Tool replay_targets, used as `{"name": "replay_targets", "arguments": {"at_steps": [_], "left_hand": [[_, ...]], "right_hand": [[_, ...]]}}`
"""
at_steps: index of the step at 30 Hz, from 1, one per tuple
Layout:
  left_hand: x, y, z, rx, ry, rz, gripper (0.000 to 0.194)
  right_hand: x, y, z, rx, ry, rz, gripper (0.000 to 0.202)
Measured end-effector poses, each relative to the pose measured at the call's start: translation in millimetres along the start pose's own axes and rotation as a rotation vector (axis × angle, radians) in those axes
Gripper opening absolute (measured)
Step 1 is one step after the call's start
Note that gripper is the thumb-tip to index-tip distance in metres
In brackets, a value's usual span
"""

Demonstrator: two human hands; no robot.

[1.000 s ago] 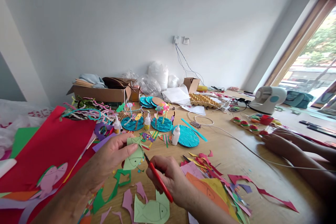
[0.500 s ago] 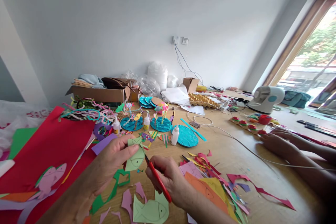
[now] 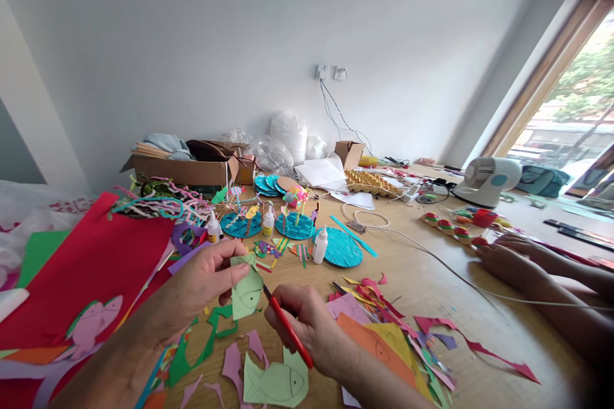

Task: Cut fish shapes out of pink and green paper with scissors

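Observation:
Between thumb and fingers, my left hand pinches a pale green paper piece with a fish drawn on it in dark line. My right hand is closed around red-handled scissors, their dark blades meeting the right edge of that paper. Below, on the table, lies a second pale green paper fish. Pink scraps and a green cut-out strip are scattered under my left wrist. Orange paper with a drawn outline lies beneath my right forearm.
Glue bottles stand beside blue discs ahead. Red paper covers the left side. A white cable crosses the table toward another person's arms on the right. A white fan stands behind.
My left hand has shifted slightly, and the green paper is turned a little, its lower part moved down. The scissors stay at its right edge, almost in the same place.

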State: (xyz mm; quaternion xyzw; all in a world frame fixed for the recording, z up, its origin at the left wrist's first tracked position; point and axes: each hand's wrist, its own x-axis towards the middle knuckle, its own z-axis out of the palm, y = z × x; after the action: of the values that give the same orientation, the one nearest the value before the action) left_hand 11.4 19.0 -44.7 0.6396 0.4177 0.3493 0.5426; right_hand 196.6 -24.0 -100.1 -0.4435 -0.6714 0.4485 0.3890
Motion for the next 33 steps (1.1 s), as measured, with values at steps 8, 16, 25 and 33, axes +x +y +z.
{"name": "replay_targets", "arguments": {"at_steps": [8, 16, 25, 33], "left_hand": [[-3, 0, 4.0, -0.160, -0.036, -0.036, 0.028], [-5, -3, 9.8, -0.180, -0.017, -0.049, 0.026], [-4, -2, 10.9, -0.164, -0.015, -0.041, 0.024], [-3, -3, 7.5, -0.126, -0.045, -0.062, 0.022]], "right_hand": [[0, -1, 0, 0.075, -0.025, 0.016, 0.026], [0, -3, 2, 0.202, -0.042, 0.075, 0.021], [-1, -6, 2, 0.193, -0.028, 0.092, 0.034], [-2, -2, 4, 0.235, -0.040, 0.099, 0.033]]}}
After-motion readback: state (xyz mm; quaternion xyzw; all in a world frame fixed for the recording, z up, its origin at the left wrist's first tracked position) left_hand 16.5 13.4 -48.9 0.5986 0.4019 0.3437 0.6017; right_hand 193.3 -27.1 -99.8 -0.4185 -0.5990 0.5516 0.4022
